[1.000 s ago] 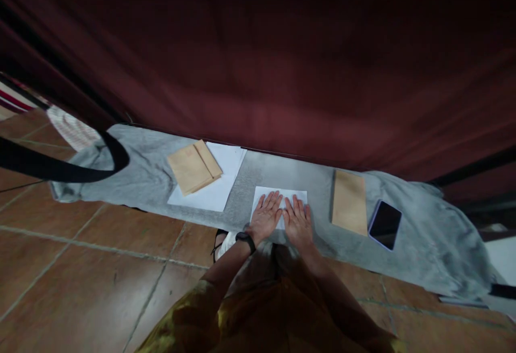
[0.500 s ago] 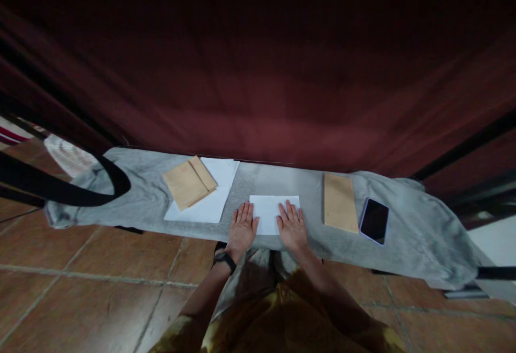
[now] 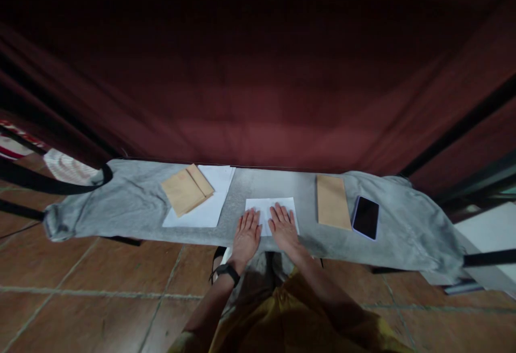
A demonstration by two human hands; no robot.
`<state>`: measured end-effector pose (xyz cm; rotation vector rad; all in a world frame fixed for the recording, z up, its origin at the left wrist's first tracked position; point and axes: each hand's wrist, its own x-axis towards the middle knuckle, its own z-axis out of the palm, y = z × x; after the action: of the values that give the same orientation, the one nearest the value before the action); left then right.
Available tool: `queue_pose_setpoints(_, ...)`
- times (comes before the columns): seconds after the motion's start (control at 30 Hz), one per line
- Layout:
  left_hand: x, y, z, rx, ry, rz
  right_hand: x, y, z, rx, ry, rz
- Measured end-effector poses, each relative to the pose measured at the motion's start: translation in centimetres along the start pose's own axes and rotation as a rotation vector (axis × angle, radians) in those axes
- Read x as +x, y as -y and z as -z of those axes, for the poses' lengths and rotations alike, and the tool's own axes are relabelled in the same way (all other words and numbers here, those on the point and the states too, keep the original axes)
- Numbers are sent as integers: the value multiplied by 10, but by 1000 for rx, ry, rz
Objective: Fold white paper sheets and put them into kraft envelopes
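Observation:
A small white sheet of paper [image 3: 264,203], perhaps folded, lies flat on the grey cloth in front of me. My left hand [image 3: 247,235] rests palm down on its left part, fingers stretched out. On the right part lies my right hand [image 3: 283,228], also flat with the fingers spread a little. The two hands are close together but apart, and they cover much of the paper's lower half. Neither hand grips anything.
Brown envelopes [image 3: 183,191] lie on larger white sheets [image 3: 205,215] to the left. Another brown envelope [image 3: 334,202] and a phone [image 3: 366,217] are on the right. Grey cloth [image 3: 129,208] covers the narrow bench. A dark red panel [image 3: 258,100] rises behind it.
Both hands have slid inward over the paper and are now closer to each other. The camera view has shifted slightly. The envelopes and the phone stay in place.

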<state>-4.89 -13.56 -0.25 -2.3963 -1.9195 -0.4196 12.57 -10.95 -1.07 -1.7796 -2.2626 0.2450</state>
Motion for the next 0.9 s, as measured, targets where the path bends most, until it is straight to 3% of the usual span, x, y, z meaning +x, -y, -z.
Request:
queue_pose_setpoints(0.17, 0, -10, 0, -19, 60, -134, -9, 7, 4, 26, 31, 100)
queue_pose_setpoints(0.37, -7, 12, 8, -39, 84, -120, -9, 6, 6, 28, 32, 69)
queue_pose_setpoints(0.5, -10, 15, 12, -41, 61, -137, -6, 10, 18, 45, 133, 46)
queue_pose_setpoints(0.63, -1, -1, 6, -38, 51, -166, -1, 14, 41, 48, 266, 75)
queue_pose_setpoints(0.73, 6, -12, -2, -55, 68, -224, 5, 18, 73, 32, 335, 180)
queue_pose_setpoints(0.8, 8, -15, -7, -47, 65, -234, 10, 24, 111, 36, 305, 251)
queue_pose_setpoints(0.83, 8, -15, -10, -37, 58, -236, 12, 30, 137, 18, 231, 365)
queue_pose_setpoints(0.9, 8, -14, -15, -11, 36, -239, 17, 48, 204, -36, -63, 645)
